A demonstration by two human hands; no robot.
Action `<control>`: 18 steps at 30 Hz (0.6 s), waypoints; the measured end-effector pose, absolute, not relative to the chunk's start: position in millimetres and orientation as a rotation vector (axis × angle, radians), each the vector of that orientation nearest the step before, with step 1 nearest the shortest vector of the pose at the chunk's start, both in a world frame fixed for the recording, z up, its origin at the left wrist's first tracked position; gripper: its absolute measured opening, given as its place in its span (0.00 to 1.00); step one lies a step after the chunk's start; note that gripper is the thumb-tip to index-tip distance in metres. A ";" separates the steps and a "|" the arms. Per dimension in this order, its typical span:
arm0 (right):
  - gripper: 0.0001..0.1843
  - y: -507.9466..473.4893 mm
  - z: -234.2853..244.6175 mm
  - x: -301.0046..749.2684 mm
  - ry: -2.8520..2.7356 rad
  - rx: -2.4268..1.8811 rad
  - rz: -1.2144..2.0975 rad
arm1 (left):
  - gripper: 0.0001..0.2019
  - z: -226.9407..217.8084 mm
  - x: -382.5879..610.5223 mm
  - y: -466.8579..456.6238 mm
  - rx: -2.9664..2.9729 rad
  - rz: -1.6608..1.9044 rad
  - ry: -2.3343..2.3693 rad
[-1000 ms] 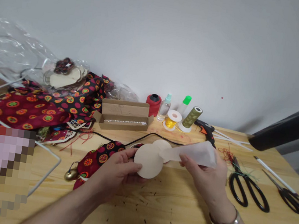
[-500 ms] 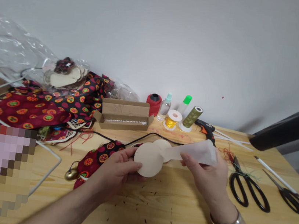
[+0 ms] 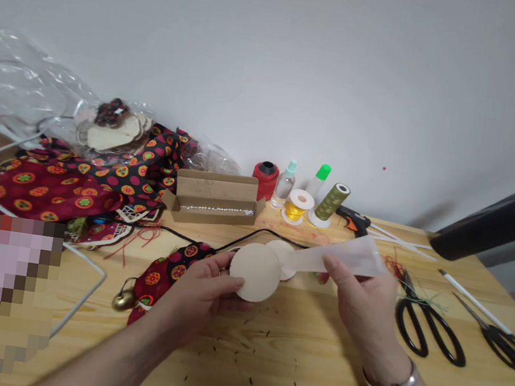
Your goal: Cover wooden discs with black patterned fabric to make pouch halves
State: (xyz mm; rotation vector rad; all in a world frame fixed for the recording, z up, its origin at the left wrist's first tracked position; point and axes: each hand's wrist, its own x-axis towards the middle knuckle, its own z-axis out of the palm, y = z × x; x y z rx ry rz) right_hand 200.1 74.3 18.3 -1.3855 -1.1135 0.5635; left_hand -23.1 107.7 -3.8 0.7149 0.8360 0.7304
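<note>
My left hand [image 3: 209,282] pinches a round cream card disc [image 3: 256,273] by its left edge, thumb on top. A second, smaller pale disc [image 3: 285,273] shows just behind its right side; I cannot tell whether the two are joined. In my right hand [image 3: 367,298] is a translucent whitish tapered bottle [image 3: 344,259], held sideways with its narrow end pointing left over the discs. Whether that tip touches them is unclear. Beside my left hand lies patterned red-and-black fabric [image 3: 153,284] with a brass bell [image 3: 124,299].
Behind stand a cardboard box [image 3: 214,212], red thread [image 3: 265,181], a clear bottle [image 3: 284,187], yellow cord [image 3: 296,210] and green thread [image 3: 332,203]. A glue gun [image 3: 354,219] lies farther right. Large scissors [image 3: 430,329] and smaller scissors [image 3: 500,342] lie right. Patterned cloth [image 3: 56,190] fills the left.
My right hand and the whitish bottle have shifted a little to the right and slightly up. The disc in my left hand has risen slightly.
</note>
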 end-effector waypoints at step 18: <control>0.17 65.3 29.7 190.2 -1.327 -1.526 0.218 | 0.21 -4.6 -20.9 106.8 0.738 0.735 0.816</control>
